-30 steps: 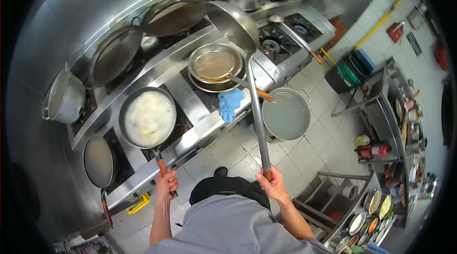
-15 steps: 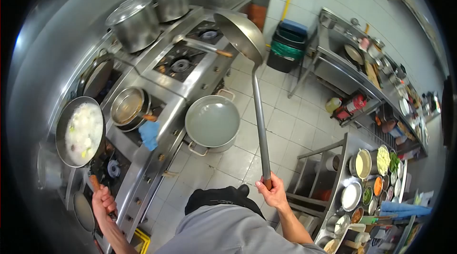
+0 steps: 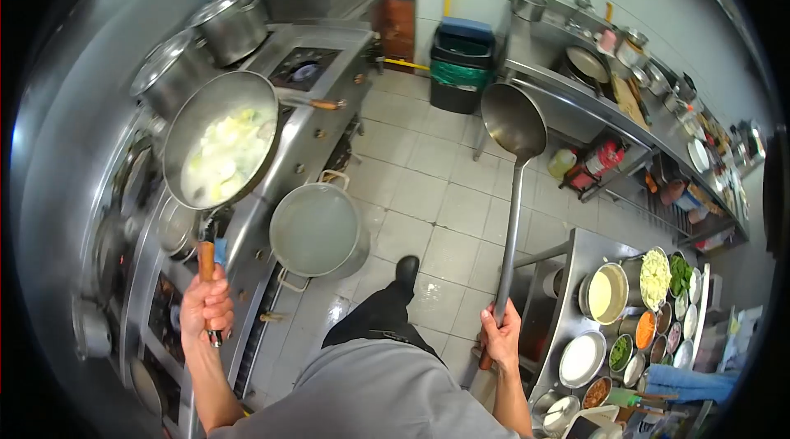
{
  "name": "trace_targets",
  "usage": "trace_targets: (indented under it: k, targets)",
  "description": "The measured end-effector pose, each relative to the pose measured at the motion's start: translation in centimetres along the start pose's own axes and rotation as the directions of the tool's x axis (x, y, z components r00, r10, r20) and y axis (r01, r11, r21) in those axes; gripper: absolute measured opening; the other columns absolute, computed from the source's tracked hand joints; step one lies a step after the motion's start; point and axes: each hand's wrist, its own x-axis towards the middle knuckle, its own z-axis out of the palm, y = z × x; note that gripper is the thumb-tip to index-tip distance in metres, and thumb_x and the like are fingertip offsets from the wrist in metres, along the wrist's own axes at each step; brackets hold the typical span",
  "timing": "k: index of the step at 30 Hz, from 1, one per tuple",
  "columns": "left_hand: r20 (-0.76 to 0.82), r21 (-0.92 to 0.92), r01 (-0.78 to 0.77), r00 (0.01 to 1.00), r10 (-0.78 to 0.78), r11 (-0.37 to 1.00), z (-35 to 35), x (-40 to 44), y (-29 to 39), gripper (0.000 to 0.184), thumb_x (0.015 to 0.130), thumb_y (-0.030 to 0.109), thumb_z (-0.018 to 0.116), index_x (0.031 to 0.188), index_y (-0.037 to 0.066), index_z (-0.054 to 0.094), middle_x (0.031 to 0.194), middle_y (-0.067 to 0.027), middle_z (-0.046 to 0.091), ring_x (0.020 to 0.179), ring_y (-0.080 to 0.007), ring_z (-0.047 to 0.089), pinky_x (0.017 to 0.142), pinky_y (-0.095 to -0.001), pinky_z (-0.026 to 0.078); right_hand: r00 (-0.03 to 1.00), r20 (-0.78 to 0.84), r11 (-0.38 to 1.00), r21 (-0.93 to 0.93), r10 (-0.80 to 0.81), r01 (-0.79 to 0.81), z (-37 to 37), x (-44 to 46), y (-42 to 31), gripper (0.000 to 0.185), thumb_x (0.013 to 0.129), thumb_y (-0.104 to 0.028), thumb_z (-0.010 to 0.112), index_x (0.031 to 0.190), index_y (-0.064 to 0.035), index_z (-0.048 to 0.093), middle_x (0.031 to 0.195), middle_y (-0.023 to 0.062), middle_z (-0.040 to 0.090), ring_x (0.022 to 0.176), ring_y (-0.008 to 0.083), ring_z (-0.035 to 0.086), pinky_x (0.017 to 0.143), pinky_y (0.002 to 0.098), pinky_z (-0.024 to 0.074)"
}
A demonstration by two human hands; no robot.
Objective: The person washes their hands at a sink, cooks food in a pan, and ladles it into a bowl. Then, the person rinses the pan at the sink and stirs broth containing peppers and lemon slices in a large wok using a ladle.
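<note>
My left hand (image 3: 206, 307) is closed round the wooden handle of a wok (image 3: 177, 161), which is held up over the stove side. Pale green and white pieces of food (image 3: 230, 147) lie in the wok, with some haze over them. The fingers of my right hand (image 3: 500, 336) are wrapped round the lower handle of a long metal ladle (image 3: 514, 122). The ladle's big round bowl points away from me above the tiled floor, and nothing shows in it.
A large pot of cloudy liquid (image 3: 315, 229) stands beside the stove (image 3: 329, 110). At the right, a steel table (image 3: 588, 258) bears bowls of ingredients. Farther off are a black bin (image 3: 461, 69), a counter (image 3: 543, 65) and a fire extinguisher (image 3: 605, 157).
The wok has come up off the burner with my left hand, and its liquid looks much less. My view has turned toward the right-hand table. The ladle has swung to the right.
</note>
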Motion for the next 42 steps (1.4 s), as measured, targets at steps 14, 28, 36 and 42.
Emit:
trace_targets:
  k: [14, 28, 36, 42]
  targets:
    - [0.345, 0.474, 0.372, 0.755, -0.557, 0.798, 26.1, 32.1, -9.2, 0.02, 0.079, -0.002, 0.057, 0.088, 0.01, 0.043, 0.052, 0.0021, 0.035, 0.033, -0.0053, 0.031, 0.028, -0.0221, 0.024, 0.89, -0.456, 0.962, -0.25, -0.017, -0.11, -10.7, 19.0, -5.8, 0.018, 0.087, -0.017, 0.064, 0.082, -0.0057, 0.051, 0.058, -0.0016, 0.039, 0.054, 0.0081, 0.034, 0.05, 0.0277, 0.0319]
    - [0.38, 0.808, 0.286, 0.417, -0.826, 0.516, 60.1, 51.1, -21.4, 0.018, 0.078, -0.004, 0.057, 0.084, 0.008, 0.047, 0.053, 0.0029, 0.035, 0.035, -0.0041, 0.03, 0.029, -0.0217, 0.024, 0.548, -0.824, 0.99, 0.114, 0.144, -0.088, -23.6, 30.5, -7.3, 0.016, 0.088, -0.012, 0.063, 0.081, -0.0081, 0.05, 0.06, -0.0052, 0.039, 0.053, 0.0048, 0.037, 0.048, 0.0229, 0.0318]
    - [0.317, 0.87, 0.286, 0.299, -0.9, 0.401, 76.2, 55.5, -30.4, 0.017, 0.08, -0.004, 0.056, 0.084, 0.009, 0.046, 0.054, 0.0035, 0.036, 0.035, -0.0028, 0.031, 0.03, -0.0203, 0.024, 0.421, -0.879, 0.974, 0.218, 0.226, -0.068, -37.0, 35.5, -10.7, 0.016, 0.089, -0.014, 0.062, 0.082, -0.008, 0.049, 0.062, -0.0057, 0.04, 0.057, 0.004, 0.038, 0.05, 0.0221, 0.0319]
    - [0.279, 0.915, 0.236, 0.215, -0.936, 0.326, 87.6, 58.7, -38.2, 0.018, 0.079, -0.004, 0.057, 0.085, 0.01, 0.046, 0.055, 0.0038, 0.036, 0.036, -0.0026, 0.031, 0.031, -0.0199, 0.023, 0.307, -0.924, 0.974, 0.21, 0.226, -0.083, -46.0, 39.2, -11.8, 0.018, 0.089, -0.016, 0.063, 0.081, -0.007, 0.05, 0.061, -0.0051, 0.04, 0.057, 0.0051, 0.038, 0.05, 0.024, 0.0322]
